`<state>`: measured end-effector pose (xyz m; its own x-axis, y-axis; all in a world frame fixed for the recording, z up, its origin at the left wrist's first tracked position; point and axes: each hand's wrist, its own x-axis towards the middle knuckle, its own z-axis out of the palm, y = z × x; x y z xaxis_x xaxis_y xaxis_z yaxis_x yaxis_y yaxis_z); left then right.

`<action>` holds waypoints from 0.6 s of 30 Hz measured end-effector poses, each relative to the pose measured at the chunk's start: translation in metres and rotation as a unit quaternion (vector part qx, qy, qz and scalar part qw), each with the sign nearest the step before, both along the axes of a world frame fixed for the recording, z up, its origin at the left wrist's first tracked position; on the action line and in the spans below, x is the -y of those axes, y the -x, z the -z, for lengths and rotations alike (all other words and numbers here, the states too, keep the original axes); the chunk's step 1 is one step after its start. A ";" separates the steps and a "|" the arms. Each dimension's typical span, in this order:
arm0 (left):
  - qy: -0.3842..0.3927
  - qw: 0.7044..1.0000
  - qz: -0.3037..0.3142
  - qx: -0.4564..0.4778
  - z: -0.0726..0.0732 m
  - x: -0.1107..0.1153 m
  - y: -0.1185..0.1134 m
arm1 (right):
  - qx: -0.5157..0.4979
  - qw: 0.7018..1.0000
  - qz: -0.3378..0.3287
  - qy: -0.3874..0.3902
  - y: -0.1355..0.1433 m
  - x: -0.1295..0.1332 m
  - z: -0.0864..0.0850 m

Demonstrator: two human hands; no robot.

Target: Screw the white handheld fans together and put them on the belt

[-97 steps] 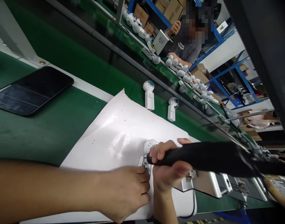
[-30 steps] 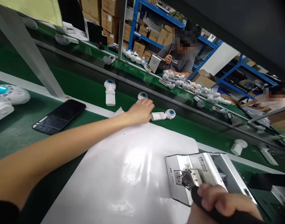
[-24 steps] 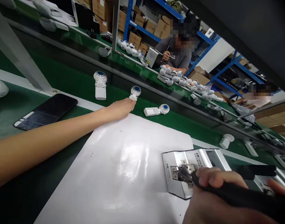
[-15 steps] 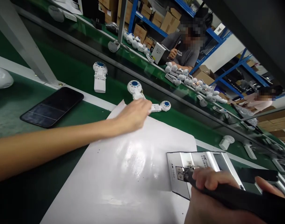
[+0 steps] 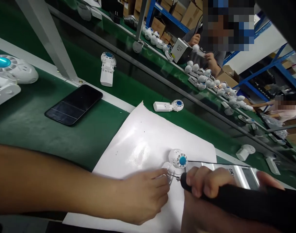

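My left hand is closed on a white device with a round head and a blue disc, holding it low over the white sheet. Its handle part is mostly hidden by my fingers. My right hand grips a black electric screwdriver. The thin bit points left and meets the device beside my left fingertips; whether it sits on a screw I cannot tell. Partly behind my right hand lies a silver printed plate.
A black phone lies on the green bench at left, near larger white devices. Similar white devices lie on the green strip beyond the sheet. A metal post rises at left. Two people work across the line.
My left hand has picked up one white device from the green strip and brought it nearer, over the sheet. The screwdriver bit has come to it. The view has shifted slightly.
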<state>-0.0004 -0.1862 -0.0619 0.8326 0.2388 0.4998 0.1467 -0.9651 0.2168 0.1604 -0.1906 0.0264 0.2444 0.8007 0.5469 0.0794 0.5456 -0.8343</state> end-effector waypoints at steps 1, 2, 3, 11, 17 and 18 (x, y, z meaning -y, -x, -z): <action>0.008 1.000 -0.001 -0.003 0.001 -0.003 0.000 | -0.013 0.999 0.023 -0.022 0.006 -0.008 0.001; 0.014 1.000 0.002 -0.004 0.002 -0.004 0.001 | -0.023 0.998 0.039 -0.037 0.010 -0.015 0.003; 0.018 1.000 0.010 -0.004 0.003 -0.005 0.001 | -0.032 0.997 0.053 -0.042 0.014 -0.020 0.005; 0.019 1.000 0.023 -0.004 0.011 -0.003 -0.004 | -0.041 0.996 0.075 -0.008 0.014 -0.029 0.015; 0.001 0.999 0.025 -0.024 0.010 -0.001 -0.005 | -0.066 0.995 0.061 0.042 0.020 -0.033 0.028; -0.005 0.999 0.022 -0.027 0.010 0.000 -0.006 | -0.075 0.994 0.054 0.051 0.022 -0.033 0.030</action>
<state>0.0051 -0.1863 -0.0715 0.8680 0.1953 0.4566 0.1143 -0.9733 0.1992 0.1388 -0.1580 -0.0041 0.4051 0.8143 0.4156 0.0037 0.4531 -0.8914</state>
